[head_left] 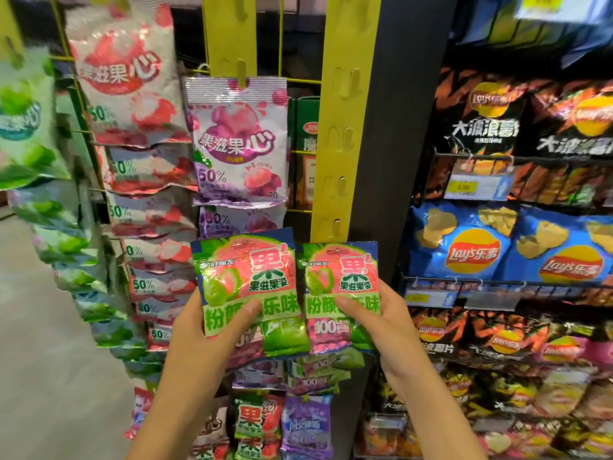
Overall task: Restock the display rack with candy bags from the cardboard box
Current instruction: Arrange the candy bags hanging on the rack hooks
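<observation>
As Lay's bags (pixel 464 250) sit nearby, hands (pixel 199 328) (pixel 383 315) grip candy bags (pixel 245 270) (pixel 341 273) seemingly marked "100".

Bare yellow strip (pixel 343 154) stood open at 12 o'clock above held candy bags (pixel 245 280). Purple bags (pixel 237 144) crowded 11 o'clock, black post (pixel 404 161) 1 o'clock, chip shelves (pixel 491 298) 3 o'clock, hung bags (pixel 306 423) 6 o'clock.

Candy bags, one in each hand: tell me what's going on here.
A person is restocking the display rack. The left hand grips one green-and-pink candy bag and the right hand grips a matching bag, side by side, neither hung yet. The yellow strip above them has bare hooks; a purple bag hangs on the strip to its left. The cardboard box is not in view.
</observation>
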The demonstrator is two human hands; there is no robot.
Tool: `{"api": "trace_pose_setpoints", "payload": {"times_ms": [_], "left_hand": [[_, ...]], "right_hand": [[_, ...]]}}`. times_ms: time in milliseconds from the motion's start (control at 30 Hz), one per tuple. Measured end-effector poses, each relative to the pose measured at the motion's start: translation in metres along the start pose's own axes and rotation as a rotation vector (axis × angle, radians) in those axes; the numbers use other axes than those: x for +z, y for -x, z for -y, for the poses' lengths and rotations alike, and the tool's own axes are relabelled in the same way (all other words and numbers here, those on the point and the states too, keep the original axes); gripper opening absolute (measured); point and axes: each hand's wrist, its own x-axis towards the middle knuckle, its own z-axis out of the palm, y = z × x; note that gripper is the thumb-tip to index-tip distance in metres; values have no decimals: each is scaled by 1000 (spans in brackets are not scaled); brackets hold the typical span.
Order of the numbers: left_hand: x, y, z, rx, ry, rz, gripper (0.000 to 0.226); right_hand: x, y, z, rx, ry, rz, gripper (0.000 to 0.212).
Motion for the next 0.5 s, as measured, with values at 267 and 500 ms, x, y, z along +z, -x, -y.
{"api": "trace_pose_setpoints", "payload": {"times_ms": [267,500], "left_hand": [[7,0,0,-3,-45,-6,34],[14,5,-1,-10,-43,-2,30]], "right_hand": [[-1,-4,-10,45,-6,-7,36],[1,-2,-17,91,11,-9,39]]}}
